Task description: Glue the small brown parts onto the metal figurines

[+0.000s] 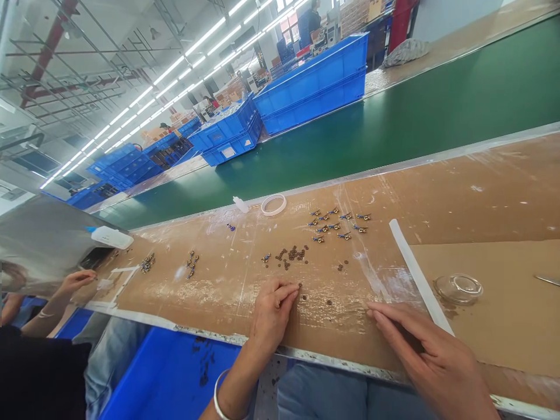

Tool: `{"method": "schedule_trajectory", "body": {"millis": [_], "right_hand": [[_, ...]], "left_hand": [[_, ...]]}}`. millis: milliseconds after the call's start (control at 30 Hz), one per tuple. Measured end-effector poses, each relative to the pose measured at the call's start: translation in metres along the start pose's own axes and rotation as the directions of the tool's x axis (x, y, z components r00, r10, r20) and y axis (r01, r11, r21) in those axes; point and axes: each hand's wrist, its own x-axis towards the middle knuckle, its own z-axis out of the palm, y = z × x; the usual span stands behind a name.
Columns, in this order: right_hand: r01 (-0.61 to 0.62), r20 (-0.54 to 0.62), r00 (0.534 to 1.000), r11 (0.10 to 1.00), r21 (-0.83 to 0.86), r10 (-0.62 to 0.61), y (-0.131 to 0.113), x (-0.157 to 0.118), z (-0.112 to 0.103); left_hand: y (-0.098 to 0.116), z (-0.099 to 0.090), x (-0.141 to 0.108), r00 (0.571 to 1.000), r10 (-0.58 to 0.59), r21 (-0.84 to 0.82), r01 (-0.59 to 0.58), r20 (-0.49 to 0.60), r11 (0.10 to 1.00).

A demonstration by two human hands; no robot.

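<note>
bright tube lights (pixel 205 37) are running in long diagonal rows across the ceiling, a red beam (pixel 49 49) crossing at upper left. a window (pixel 291 26) is glowing at the far end. a red column (pixel 400 26) is standing beside a pale wall (pixel 459 20). a green belt (pixel 437 105) is stretching behind the brown-topped table (pixel 446 189); stacked blue crates (pixel 315 87) are lining its far edge.

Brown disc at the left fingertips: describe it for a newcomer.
Find the brown table in front of the green belt. The person's left hand reaches over its near edge. The small brown disc sits at that hand's fingertips; neighbouring discs lie loose on the table.
</note>
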Motion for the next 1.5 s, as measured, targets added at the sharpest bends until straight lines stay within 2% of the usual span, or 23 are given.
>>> {"method": "schedule_trajectory", "body": {"millis": [133,467,533,600,667,733,900,1100,1300,1500], "right_hand": [[-0.003,0.028,1.0,1.0,0.001,0.003,0.002,-0.003,0.0],[0.038,0.006,0.999,0.998,-0.059,-0.038,-0.002,0.002,-0.001],[0.036,0.016,0.999,0.996,-0.079,-0.035,-0.002,0.001,-0.001],[0.038,0.033,0.999,0.995,-0.092,-0.035,-0.002,0.0,-0.001],[0.036,0.043,0.999,0.995,-0.092,-0.032,-0.002,0.001,-0.001],[0.029,0.047,0.999,0.995,-0.095,-0.025,-0.003,0.001,-0.002],[0.033,0.064,0.998,0.994,-0.102,-0.026,-0.005,0.005,-0.002],[0.03,0.077,0.997,0.99,-0.136,-0.02,-0.003,0.001,-0.004],[0.034,0.164,0.986,0.982,-0.188,-0.003,0.01,-0.01,-0.005],[0.12,0.095,0.99,0.969,-0.214,-0.102,0.013,-0.005,0.001]], "left_hand": [[0.0,0.0,0.0,0.999,-0.001,0.002,0.001,0.033,1.0],[0.002,-0.004,-0.002,0.998,0.027,-0.023,-0.026,0.055,0.999],[-0.004,-0.007,-0.002,1.0,-0.003,-0.044,0.004,0.027,0.999],[-0.014,-0.013,0.0,0.995,-0.07,-0.05,0.067,-0.072,0.997],[-0.025,-0.019,0.004,0.972,-0.143,-0.028,0.141,-0.187,0.99],[-0.035,-0.024,0.009,0.957,-0.175,0.003,0.18,-0.232,0.984],[-0.043,-0.024,0.019,0.967,-0.172,0.055,0.185,-0.186,0.981],[-0.048,-0.015,0.022,0.962,-0.155,0.071,0.175,-0.223,0.982],[-0.054,-0.024,0.016,0.956,-0.164,0.024,0.175,-0.245,0.984],[-0.054,-0.027,0.027,0.95,-0.2,0.051,0.218,-0.239,0.975]]}}
